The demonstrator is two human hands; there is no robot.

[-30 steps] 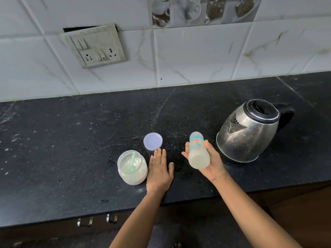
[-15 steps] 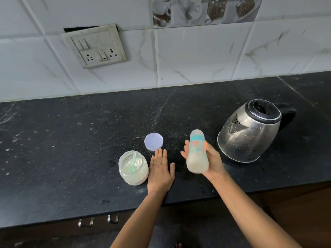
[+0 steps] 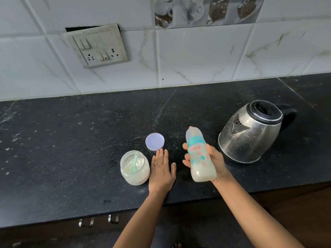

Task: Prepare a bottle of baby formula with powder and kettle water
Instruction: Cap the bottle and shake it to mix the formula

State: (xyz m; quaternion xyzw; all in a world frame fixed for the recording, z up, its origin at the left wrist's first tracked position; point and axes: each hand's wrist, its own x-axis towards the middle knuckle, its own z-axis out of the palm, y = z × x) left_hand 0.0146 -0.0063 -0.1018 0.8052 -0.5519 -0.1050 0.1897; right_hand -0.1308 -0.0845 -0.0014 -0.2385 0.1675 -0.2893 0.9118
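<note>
View from a head-worn camera, looking down at a dark stone counter (image 3: 71, 149). Two bare forearms reach in from the bottom edge.

The left hand (image 3: 162, 169) lies flat on the counter, palm down. Its fingers (image 3: 161, 156) are straight and close together and hold nothing. A ring shows on one finger.

The right hand (image 3: 217, 163) is raised above the counter, just right of the left. Its fingers (image 3: 185, 158) and thumb wrap around the body of a baby bottle (image 3: 199, 156). The bottle is tilted, base towards the person and capped top pointing away. It has a teal collar and coloured print, and cloudy white liquid fills its lower part.

Just left of the left hand stands an open powder jar (image 3: 134, 174) with a pale green scoop (image 3: 134, 161) resting inside. Its round lid (image 3: 155, 141) lies flat a little further back, near the left fingertips. To the right, beyond the bottle, stands a steel kettle (image 3: 250, 131) with a black lid and handle. Behind everything is a white tiled wall with a switch and socket panel (image 3: 96, 45).

The step appears to be mixing, with powder and water already in the bottle. To do it well, check the collar is screwed tight, grip the body firmly, and shake over bare counter, away from the open jar. Then hold the bottle upright and look for clumps settled at the base.
</note>
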